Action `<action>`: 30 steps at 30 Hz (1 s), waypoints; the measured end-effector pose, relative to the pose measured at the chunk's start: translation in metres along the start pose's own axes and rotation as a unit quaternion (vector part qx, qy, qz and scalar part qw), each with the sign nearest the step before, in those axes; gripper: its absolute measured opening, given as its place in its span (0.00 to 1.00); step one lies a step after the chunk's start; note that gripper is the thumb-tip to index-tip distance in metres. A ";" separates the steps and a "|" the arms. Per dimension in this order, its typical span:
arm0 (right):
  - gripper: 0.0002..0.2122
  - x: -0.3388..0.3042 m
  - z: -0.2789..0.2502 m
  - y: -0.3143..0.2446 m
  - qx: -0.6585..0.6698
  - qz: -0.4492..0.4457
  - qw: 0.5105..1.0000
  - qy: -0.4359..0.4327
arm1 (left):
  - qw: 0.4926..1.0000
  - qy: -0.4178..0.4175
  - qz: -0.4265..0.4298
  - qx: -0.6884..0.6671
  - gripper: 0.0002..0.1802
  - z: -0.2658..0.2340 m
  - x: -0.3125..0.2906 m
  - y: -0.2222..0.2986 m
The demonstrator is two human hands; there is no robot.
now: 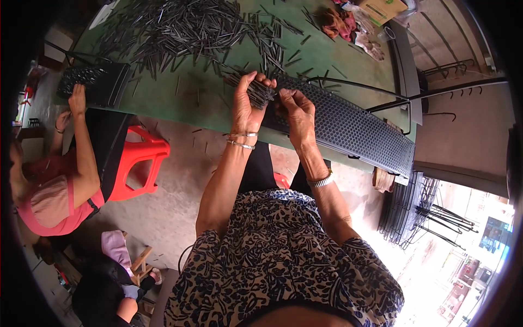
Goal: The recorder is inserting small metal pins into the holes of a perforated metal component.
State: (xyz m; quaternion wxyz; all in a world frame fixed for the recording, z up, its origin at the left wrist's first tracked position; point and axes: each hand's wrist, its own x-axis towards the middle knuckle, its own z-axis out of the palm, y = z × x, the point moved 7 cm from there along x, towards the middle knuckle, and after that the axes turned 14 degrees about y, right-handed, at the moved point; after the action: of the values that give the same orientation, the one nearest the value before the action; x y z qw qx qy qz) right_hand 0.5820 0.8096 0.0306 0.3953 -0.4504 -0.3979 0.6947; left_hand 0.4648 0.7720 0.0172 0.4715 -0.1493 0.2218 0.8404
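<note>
A bundle of short, thin dark rods [260,99] lies in my left hand [245,109], whose fingers and thumb are wrapped round it. Close by on the right, my right hand [299,115] has thumb and fingertips pinched together over the left part of a long dark tray full of round holes [354,124]. Whatever sits between those fingertips is too small or hidden to make out. The tray lies slantwise along the near edge of the green table [185,103]. Beyond my hands spreads a big heap of loose dark rods [180,35].
A black wire frame [359,86] rises over the tray. Gloves and cloths [348,27] lie at the far right, near a cardboard box [381,10]. On the left, a co-worker's hand [78,98] touches another dark tray [117,84]. A red stool [143,158] stands below the table. Racks [406,210] stand at right.
</note>
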 end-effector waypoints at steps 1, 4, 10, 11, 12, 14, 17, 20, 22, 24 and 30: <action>0.08 0.001 -0.003 -0.003 0.019 -0.025 0.999 0.025 | 1.000 0.003 -0.004 -0.015 0.06 0.000 0.002 0.001; 0.08 0.011 -0.019 -0.024 0.015 -0.099 0.993 0.056 | 0.999 -0.002 0.001 -0.033 0.06 0.000 0.007 0.012; 0.08 0.031 -0.033 -0.062 -0.035 -0.228 0.970 0.075 | 0.992 0.060 -0.012 0.109 0.04 0.002 -0.025 0.020; 0.07 0.033 -0.027 -0.066 -0.055 -0.252 0.963 0.073 | 0.984 0.079 -0.017 0.156 0.04 -0.001 -0.032 0.016; 0.06 0.033 -0.022 -0.070 -0.075 -0.276 0.956 0.070 | 0.985 0.048 -0.027 0.165 0.05 -0.006 -0.035 0.008; 0.05 0.041 -0.017 -0.068 -0.093 -0.267 0.957 0.062 | 0.976 0.038 -0.052 0.206 0.06 -0.013 -0.046 -0.007; 0.05 0.045 -0.004 -0.064 -0.225 -0.321 0.918 0.050 | 0.969 0.027 -0.068 0.237 0.06 -0.024 -0.062 -0.026; 0.06 0.050 -0.004 -0.058 -0.307 -0.339 0.888 0.052 | 0.965 0.053 -0.080 0.244 0.06 -0.034 -0.077 -0.041; 0.06 0.053 -0.004 -0.058 -0.302 -0.340 0.889 0.050 | 0.964 0.032 -0.083 0.250 0.07 -0.039 -0.085 -0.051; 0.06 0.053 -0.003 -0.058 -0.295 -0.341 0.891 0.047 | 0.965 0.044 -0.095 0.242 0.07 -0.043 -0.093 -0.055; 0.06 0.057 0.001 -0.057 -0.304 -0.356 0.883 0.022 | 0.954 0.021 -0.101 0.283 0.06 -0.041 -0.106 -0.063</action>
State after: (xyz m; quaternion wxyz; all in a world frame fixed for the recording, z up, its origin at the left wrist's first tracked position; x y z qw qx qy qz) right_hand 0.5755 0.8824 0.0647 0.4683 -0.3914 -0.7145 0.3419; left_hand 0.5744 0.7029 0.0165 0.5720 -0.0492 0.4441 0.6879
